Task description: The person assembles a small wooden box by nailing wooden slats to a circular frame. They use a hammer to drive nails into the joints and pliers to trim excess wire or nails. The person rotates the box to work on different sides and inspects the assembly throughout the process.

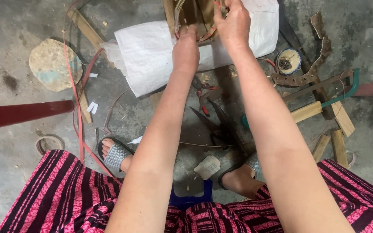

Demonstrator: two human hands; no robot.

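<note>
Two hands, left [185,45] and right [234,21], seemingly grasp strips [208,34].

I see a rough, matt grey concrete floor [14,39], stained and dusty. The white sack [147,56] looks like woven plastic cloth, faintly sheened. Bare, unfinished wood slats [339,116] lie around it. The pliers [201,92] show dull dark metal with red plastic-coated handles. The sandals [117,155] have grey woven straps.
</note>
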